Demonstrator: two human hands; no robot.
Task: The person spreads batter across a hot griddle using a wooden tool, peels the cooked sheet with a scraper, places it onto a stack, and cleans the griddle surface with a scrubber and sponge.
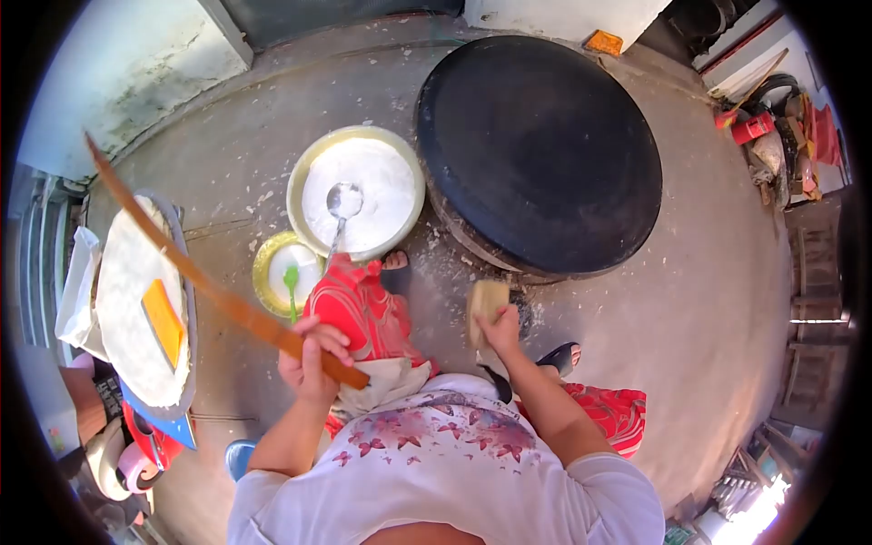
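My left hand [313, 360] is closed round the lower end of a long, curved wooden blade [213, 291], which slants up to the left. In my right hand [500, 329] is a pale tan block-like pad [488, 304], held near the front edge of a large round black griddle [540, 154]. Left of the griddle stands a wide bowl of white batter or flour [363, 191] with a metal ladle [344, 202] in it. A smaller yellow bowl [271, 272] beside it holds white stuff and a green utensil [291, 280].
At the far left, pale flat sheets [132, 309] lie stacked on a board, with an orange scraper [163, 322] on top. A blue container [239, 459] stands near my left elbow. A red canister [752, 128] and clutter are at the upper right.
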